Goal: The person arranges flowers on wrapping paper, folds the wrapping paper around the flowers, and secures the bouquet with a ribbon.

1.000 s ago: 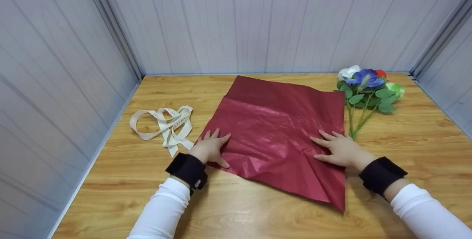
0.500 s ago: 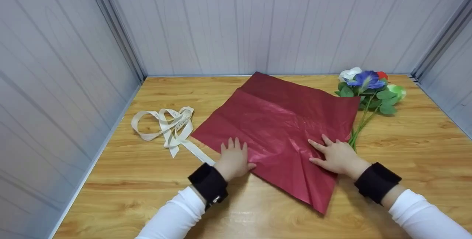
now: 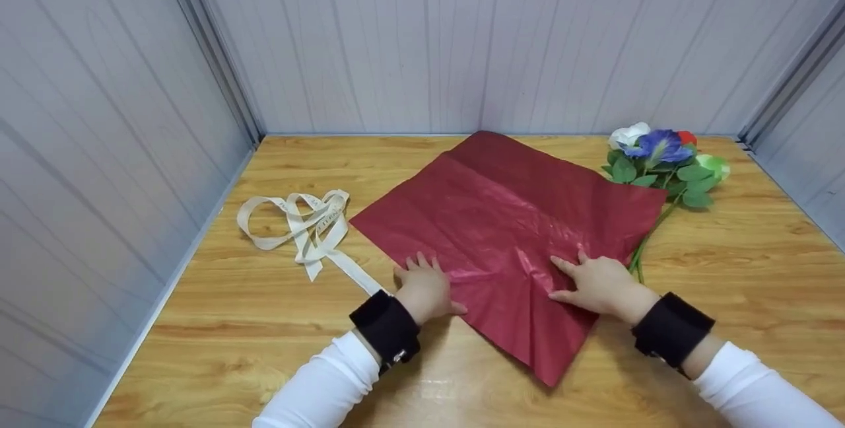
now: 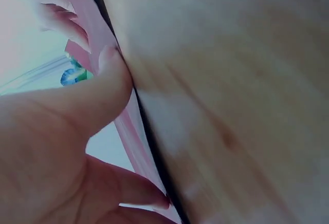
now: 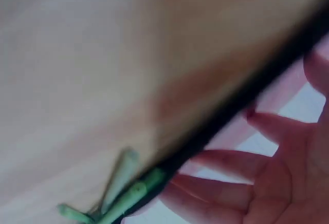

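Note:
A dark red sheet of wrapping paper (image 3: 488,216) lies creased on the table, turned like a diamond with one corner pointing at me. My left hand (image 3: 426,288) rests on its lower left edge, fingers spread; in the left wrist view the thumb (image 4: 110,80) lies along the paper's edge. On the lower right side, my right hand (image 3: 604,286) presses the sheet with its fingers extended. Artificial flowers (image 3: 660,147) in white, blue, red and green lie at the right, partly under the paper's right corner. Their cut stem ends (image 5: 123,193) show beside the edge in the right wrist view.
A cream ribbon (image 3: 323,223) with printed lettering lies in loose loops left of the paper, one tail running toward my left wrist. Pale panel walls (image 3: 429,45) enclose the wooden table (image 3: 264,335) at the back and both sides.
The paper has turned clockwise, its near corner swinging left and its right corner sliding over the flower stems. My left hand has moved right along with it; my right hand has shifted only slightly.

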### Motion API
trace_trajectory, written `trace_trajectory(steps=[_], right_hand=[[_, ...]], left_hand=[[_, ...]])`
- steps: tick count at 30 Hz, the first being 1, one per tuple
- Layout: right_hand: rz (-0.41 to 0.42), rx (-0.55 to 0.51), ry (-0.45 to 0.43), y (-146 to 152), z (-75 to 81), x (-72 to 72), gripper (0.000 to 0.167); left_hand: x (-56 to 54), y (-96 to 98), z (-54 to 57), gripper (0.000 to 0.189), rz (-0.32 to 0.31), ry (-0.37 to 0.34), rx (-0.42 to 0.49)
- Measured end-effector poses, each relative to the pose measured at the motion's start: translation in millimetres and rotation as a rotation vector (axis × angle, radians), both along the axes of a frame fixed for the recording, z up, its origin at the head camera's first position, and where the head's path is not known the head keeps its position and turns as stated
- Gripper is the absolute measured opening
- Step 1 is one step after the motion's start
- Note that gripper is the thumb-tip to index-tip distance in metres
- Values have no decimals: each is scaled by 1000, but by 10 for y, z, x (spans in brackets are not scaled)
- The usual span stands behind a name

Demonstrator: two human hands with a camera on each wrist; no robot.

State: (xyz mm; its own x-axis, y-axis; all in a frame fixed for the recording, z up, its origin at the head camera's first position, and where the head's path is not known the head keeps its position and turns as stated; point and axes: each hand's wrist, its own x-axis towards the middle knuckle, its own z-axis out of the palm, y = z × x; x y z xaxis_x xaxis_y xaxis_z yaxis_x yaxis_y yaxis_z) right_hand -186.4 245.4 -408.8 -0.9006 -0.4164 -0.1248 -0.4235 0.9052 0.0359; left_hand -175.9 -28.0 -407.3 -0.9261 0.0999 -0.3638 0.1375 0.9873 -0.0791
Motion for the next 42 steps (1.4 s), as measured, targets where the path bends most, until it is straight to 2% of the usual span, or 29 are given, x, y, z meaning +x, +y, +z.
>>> trace_trajectory(steps=[4, 8, 11, 18, 26, 30, 36, 39, 42], right_hand=[[6, -97, -101, 78, 51, -34, 82], [21, -225, -273, 130, -6, -30, 91], [21, -250, -332, 139, -58, -17, 92], [50, -210, -280, 139, -57, -26, 88], [64, -160, -239, 101, -57, 8, 86], [71, -146, -223, 80, -69, 37, 84], [74, -157, -219, 42, -64, 82, 84], [57, -162, -232, 29, -57, 101, 85], [45, -158, -230, 20, -56, 107, 85]], left_hand=[[-29, -33, 16, 109, -5, 6, -5], [-23, -61, 9, 110, -12, 10, 4], [-11, -78, -16, 110, -22, 12, 11], [-50, -139, -23, 112, -20, 75, 36], [-116, -212, 5, 114, -31, 60, 55], [-93, -238, 13, 113, -48, 67, 50], [-26, -222, 0, 110, -91, 62, -8], [0, -181, -6, 110, -91, 68, 30], [19, -117, -12, 110, -117, 69, 87]])
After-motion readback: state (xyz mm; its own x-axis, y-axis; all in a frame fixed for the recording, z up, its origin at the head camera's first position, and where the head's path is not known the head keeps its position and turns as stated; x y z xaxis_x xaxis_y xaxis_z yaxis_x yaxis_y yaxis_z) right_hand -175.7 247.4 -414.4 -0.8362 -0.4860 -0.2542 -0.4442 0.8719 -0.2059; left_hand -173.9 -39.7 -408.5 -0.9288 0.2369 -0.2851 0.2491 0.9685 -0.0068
